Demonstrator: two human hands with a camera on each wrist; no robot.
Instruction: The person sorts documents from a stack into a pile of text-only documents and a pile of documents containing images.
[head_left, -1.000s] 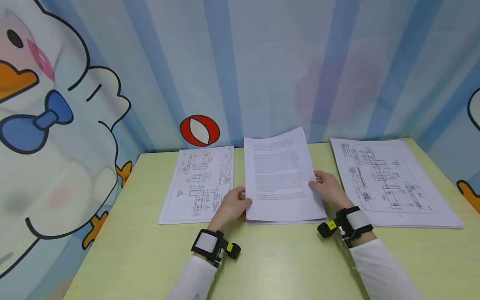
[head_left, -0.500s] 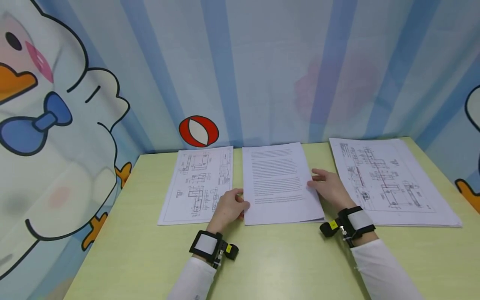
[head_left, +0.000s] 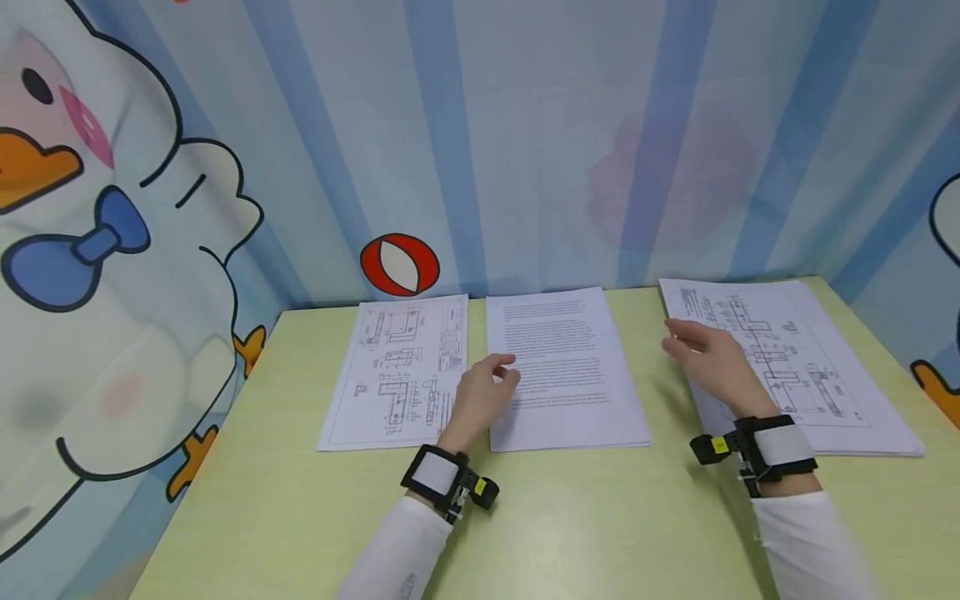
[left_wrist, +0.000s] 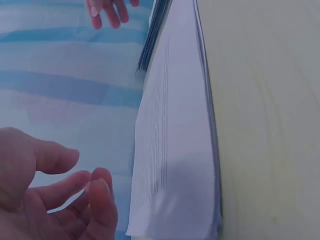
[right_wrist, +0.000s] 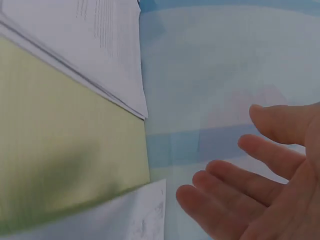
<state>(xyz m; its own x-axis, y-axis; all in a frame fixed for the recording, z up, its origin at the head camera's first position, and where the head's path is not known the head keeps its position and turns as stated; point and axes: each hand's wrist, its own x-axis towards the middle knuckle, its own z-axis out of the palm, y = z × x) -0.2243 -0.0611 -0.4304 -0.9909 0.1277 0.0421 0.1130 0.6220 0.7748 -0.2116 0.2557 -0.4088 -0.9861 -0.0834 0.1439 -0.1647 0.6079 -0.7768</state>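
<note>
In the head view, the text stack [head_left: 566, 429] lies flat at the centre of the frame, between the drawing sheets [head_left: 352, 417] at centre left and the drawing stack [head_left: 810, 425] at right. The likeliest trouble is a brush from the left hand [head_left: 482, 392], whose fingertips hang over the text stack's left edge: a low sweep could skew its top sheet or drag the drawing sheets beneath the palm. All three lots of paper reach close to the table's [head_left: 570, 533] back edge, so a push toward the top of the frame could buckle them against the curtain [head_left: 540, 167]. The right hand [head_left: 716, 367] hangs over the left part of the drawing stack, palm turned inward; lowered carelessly, it could shift the upper sheets. Both forearms slant in from the bottom.

In the left wrist view, the left hand fills the lower left, fingers loosely bent, thumb apart from them, gripping nothing. The text stack runs down the middle, its layered edge looking slightly uneven, which could let sheets slide if knocked.

In the right wrist view, the right hand enters at lower right, fingers slightly bent, thumb apart, holding nothing. The text stack sits upper left, well apart from it.
</note>
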